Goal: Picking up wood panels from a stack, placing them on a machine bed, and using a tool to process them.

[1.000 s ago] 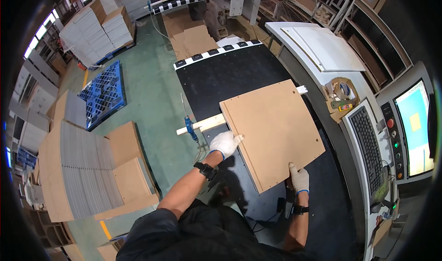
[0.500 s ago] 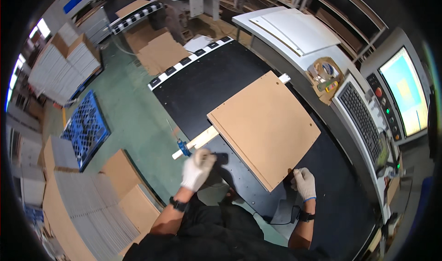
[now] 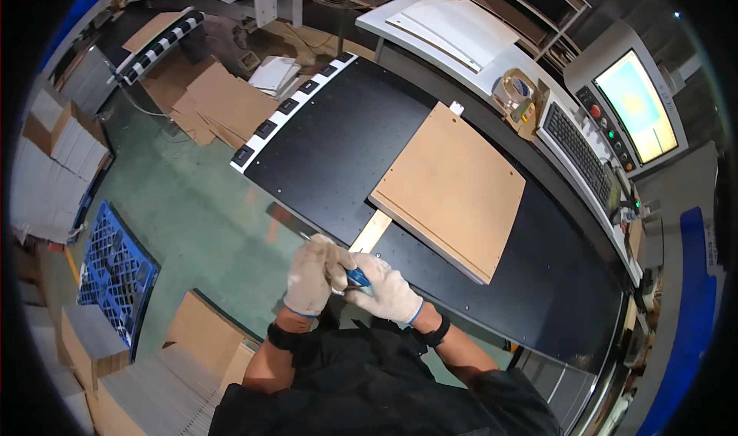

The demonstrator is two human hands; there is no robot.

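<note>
My two gloved hands meet at the near edge of the black table, around a small blue tool [image 3: 357, 277] whose kind I cannot make out. My right hand [image 3: 387, 290] is closed on it from the right. The fingers of my left hand [image 3: 311, 274] are curled against its left side, and a thin tip shows above this glove. A pale wooden strip [image 3: 371, 232] runs from beside the hands to under a brown board [image 3: 453, 190]. The board has a groove along its near left edge and small holes near its far edge. Neither hand touches it.
The black table [image 3: 323, 144] has a striped far-left edge. Along its right side a white counter carries white sheets [image 3: 453, 28], tape rolls [image 3: 515, 90], a keyboard [image 3: 576, 148] and a lit monitor [image 3: 638, 105]. A blue pallet [image 3: 115, 271] and stacked cardboard [image 3: 157, 382] stand at left.
My right hand has left the board's near corner and moved left to the blue tool, joining my left hand. The view has shifted, and the tool is now mostly covered by the gloves.
</note>
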